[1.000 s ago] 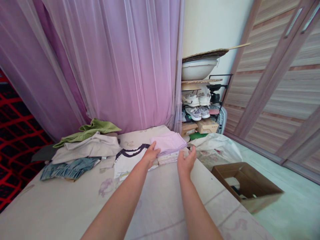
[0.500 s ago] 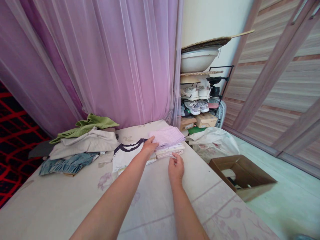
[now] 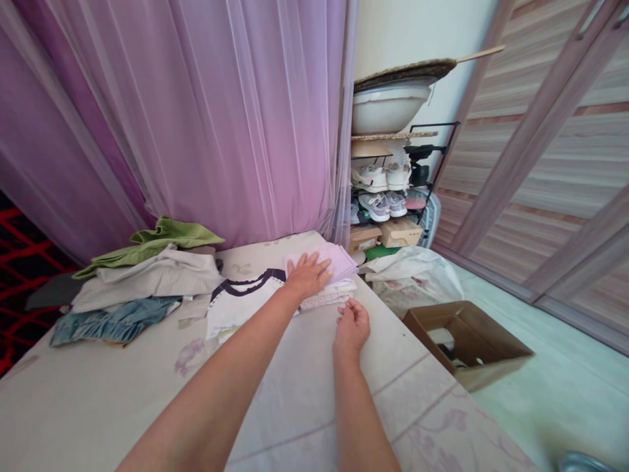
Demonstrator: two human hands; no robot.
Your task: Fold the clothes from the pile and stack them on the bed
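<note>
A lilac striped folded cloth (image 3: 339,259) lies on top of a small stack at the bed's far right. Under it are paler folded clothes (image 3: 327,299), one of them pinkish. My left hand (image 3: 308,275) rests flat on the lilac cloth with its fingers spread. Just in front of the stack, my right hand (image 3: 352,328) hovers near the bed with fingers curled in and nothing visible in them. Left of the stack lies a white T-shirt (image 3: 230,308) with a dark navy collar and shoulders, partly covered by my left forearm.
On the left are a green garment (image 3: 162,237), a light grey ribbed top (image 3: 152,278) and blue jeans (image 3: 108,322). Purple curtains (image 3: 236,131) hang behind the bed (image 3: 289,393). Off its right side stand an open cardboard box (image 3: 491,334), a plastic bag (image 3: 417,269) and a shoe rack (image 3: 442,157).
My left hand has gone from gripping the lilac cloth's left edge to lying flat on top of it. My right hand's fingers have curled further in. The view has shifted slightly right.
</note>
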